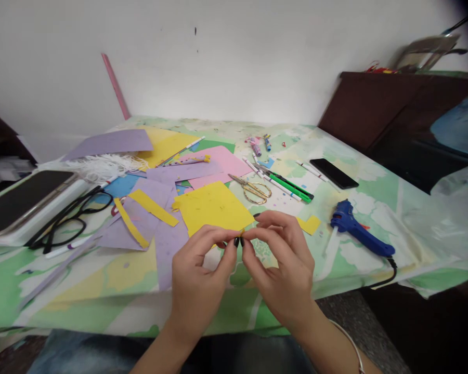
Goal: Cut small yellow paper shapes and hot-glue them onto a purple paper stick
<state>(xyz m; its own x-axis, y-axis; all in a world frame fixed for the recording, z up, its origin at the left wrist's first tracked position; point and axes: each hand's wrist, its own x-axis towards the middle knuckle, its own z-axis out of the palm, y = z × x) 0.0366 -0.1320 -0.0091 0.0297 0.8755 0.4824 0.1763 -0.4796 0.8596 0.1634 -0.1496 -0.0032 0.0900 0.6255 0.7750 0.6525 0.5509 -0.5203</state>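
Observation:
Thumb and fingertips of my left hand (203, 272) pinch one side of a tiny yellow piece (241, 233), probably paper. My right hand (283, 265) pinches the same piece from the other side, so the fingertips of both hands meet. Most of the piece is hidden by the fingers. Just beyond them lies a yellow foam or paper sheet (214, 205) with small scraps on it. Gold-handled scissors (256, 191) rest behind the sheet. A yellow offcut (311, 224) lies to the right of my right hand.
At right are a blue glue gun (359, 231) with its cord and a black phone (334, 173). A green cutter (288, 186) lies among white markers. Left are yellow strips (154, 208), purple sheets (164, 254), glasses (68, 223) and another phone (27, 197). White yarn (105, 167) sits behind.

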